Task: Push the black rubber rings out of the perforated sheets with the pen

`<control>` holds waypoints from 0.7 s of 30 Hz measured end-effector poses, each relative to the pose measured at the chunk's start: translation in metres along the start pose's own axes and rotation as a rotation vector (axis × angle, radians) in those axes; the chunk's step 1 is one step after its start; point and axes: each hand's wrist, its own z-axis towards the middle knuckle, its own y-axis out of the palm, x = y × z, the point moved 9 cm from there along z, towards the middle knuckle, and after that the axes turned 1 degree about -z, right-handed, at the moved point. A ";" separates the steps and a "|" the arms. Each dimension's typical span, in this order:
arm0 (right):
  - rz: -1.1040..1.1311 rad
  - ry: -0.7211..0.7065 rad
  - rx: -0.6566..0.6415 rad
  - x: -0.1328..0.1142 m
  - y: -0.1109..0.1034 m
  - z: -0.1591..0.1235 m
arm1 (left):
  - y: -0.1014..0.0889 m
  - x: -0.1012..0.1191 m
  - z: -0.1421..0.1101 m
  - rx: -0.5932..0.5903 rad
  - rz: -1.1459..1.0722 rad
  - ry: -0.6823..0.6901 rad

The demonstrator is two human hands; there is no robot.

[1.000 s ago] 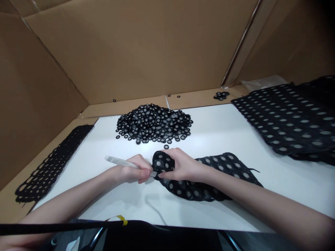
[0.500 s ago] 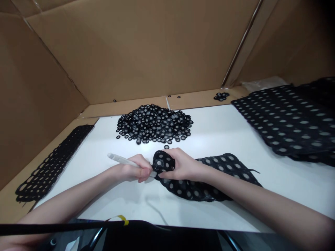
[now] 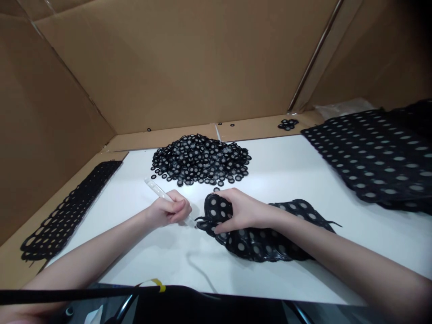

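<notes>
My left hand [image 3: 171,209] is closed around a white pen-like tool [image 3: 158,188]. The tool slants down to the right, its lower tip close to the edge of a black rubber sheet [image 3: 266,252] dotted with pale grey discs. My right hand [image 3: 241,209] grips the near-left end of that sheet, which is bent up and folded over between thumb and fingers. The rest of the sheet lies under my right forearm on the white board. One loose black ring with a pale centre [image 3: 216,189] lies just beyond my right hand.
A heap of black rings [image 3: 199,162] stands in the middle of the white board [image 3: 276,166]. Stacked dotted sheets [image 3: 381,153] lie on the right, and a stack of holed black sheets [image 3: 70,211] on the left. Cardboard walls [image 3: 202,58] enclose the back and sides.
My left hand has drawn slightly left, and the tool now stands steeper with its lower tip showing. My right hand and the folded sheet end have shifted a little right.
</notes>
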 end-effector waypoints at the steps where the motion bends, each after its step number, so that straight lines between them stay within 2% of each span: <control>1: -0.013 -0.004 0.004 0.000 -0.001 0.000 | -0.003 0.003 0.000 0.024 -0.023 0.018; 8: -0.115 -0.062 0.156 0.000 -0.008 0.005 | -0.036 0.022 -0.001 0.274 -0.128 0.130; 14: -0.295 -0.114 0.199 -0.007 -0.003 0.011 | -0.042 0.035 -0.003 0.329 -0.015 0.203; 18: -0.385 -0.056 0.169 -0.008 0.003 0.020 | -0.041 0.048 -0.006 0.354 0.147 0.274; 21: -0.417 0.006 0.154 -0.008 0.008 0.031 | -0.041 0.047 -0.010 0.348 0.232 0.267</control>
